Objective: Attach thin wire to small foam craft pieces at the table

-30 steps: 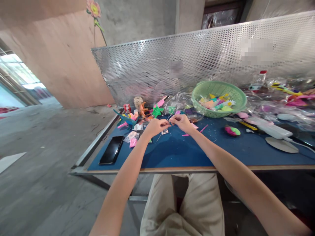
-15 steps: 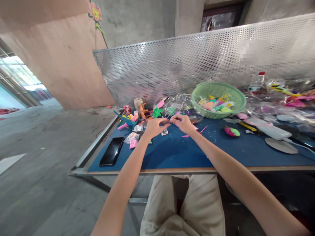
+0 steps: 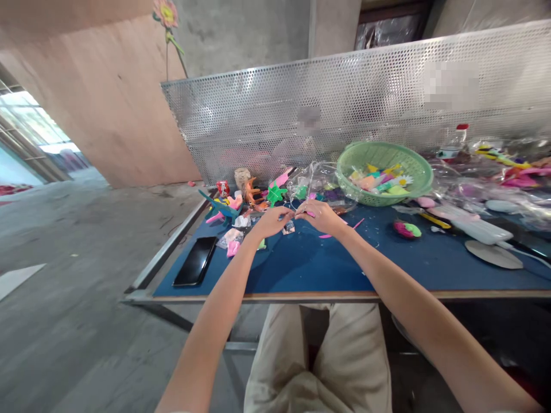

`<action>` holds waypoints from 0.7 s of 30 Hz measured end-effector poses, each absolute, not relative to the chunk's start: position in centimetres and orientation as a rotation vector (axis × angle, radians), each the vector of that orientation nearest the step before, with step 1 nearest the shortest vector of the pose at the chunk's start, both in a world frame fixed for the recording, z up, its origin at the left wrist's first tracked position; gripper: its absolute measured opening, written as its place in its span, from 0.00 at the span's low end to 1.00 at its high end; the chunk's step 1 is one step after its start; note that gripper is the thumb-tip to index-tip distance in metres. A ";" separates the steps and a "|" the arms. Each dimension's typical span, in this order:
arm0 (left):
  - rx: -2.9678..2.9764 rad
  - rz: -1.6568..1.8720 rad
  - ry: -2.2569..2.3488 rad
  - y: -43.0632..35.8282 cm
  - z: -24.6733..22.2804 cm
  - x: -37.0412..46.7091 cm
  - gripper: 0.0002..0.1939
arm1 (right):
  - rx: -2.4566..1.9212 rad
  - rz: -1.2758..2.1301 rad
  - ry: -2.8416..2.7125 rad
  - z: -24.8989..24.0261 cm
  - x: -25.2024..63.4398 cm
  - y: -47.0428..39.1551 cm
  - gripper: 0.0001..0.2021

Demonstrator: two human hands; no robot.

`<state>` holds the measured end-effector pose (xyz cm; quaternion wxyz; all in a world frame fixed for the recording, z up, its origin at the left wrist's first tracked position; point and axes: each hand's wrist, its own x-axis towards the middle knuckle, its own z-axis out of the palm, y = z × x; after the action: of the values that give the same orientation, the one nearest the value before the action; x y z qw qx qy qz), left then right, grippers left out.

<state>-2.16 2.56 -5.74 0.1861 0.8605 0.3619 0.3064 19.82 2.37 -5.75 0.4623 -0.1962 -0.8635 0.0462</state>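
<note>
My left hand (image 3: 274, 221) and my right hand (image 3: 317, 215) come together above the blue table mat (image 3: 310, 267), fingertips pinched close to each other. What the left fingers hold is too small to make out. A bit of pink shows at the right fingers, but its kind is unclear. Just behind the hands are a green star-like piece (image 3: 276, 194) and a clear plastic bag (image 3: 316, 178). Thin pink strips (image 3: 358, 223) lie by my right wrist. Left of my left hand are a blue toy-like piece (image 3: 228, 210) and a small pink packet (image 3: 233, 248).
A black phone (image 3: 196, 261) lies at the mat's left edge. The green basket (image 3: 387, 198) holds colourful pieces. A pink-and-green lump (image 3: 407, 229), a white device (image 3: 482, 230) with a cable and a flat oval piece (image 3: 493, 254) lie right. A perforated metal panel (image 3: 267, 109) stands behind.
My fingertips have drawn closer together, and my right hand has turned slightly, with pink now showing at its fingers. The view has shifted a little; the table things look unmoved.
</note>
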 end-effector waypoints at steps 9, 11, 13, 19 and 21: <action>2.260 0.908 0.978 2.5 -5.4 -2.2 0.23 | -0.600 0.058 -2.063 -6.0 19.6 2.2 0.10; 2.271 0.900 0.987 2.3 -5.1 -2.4 0.24 | -0.658 0.086 -2.035 -6.0 19.5 2.0 0.10; 2.276 0.913 1.003 2.2 -4.8 -2.5 0.24 | -0.693 0.122 -2.012 -6.0 19.4 1.9 0.10; 2.310 0.870 1.007 2.4 -4.4 -3.0 0.21 | -0.668 0.182 -2.025 -5.8 19.2 1.7 0.10; 2.283 0.874 1.034 2.3 -4.2 -3.1 0.18 | -0.648 0.203 -2.044 -5.7 19.2 1.6 0.09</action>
<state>-3.15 2.34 -4.17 0.2412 0.8348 0.3782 0.3194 19.22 1.57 -5.68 0.4739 -0.2648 -0.8357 0.0830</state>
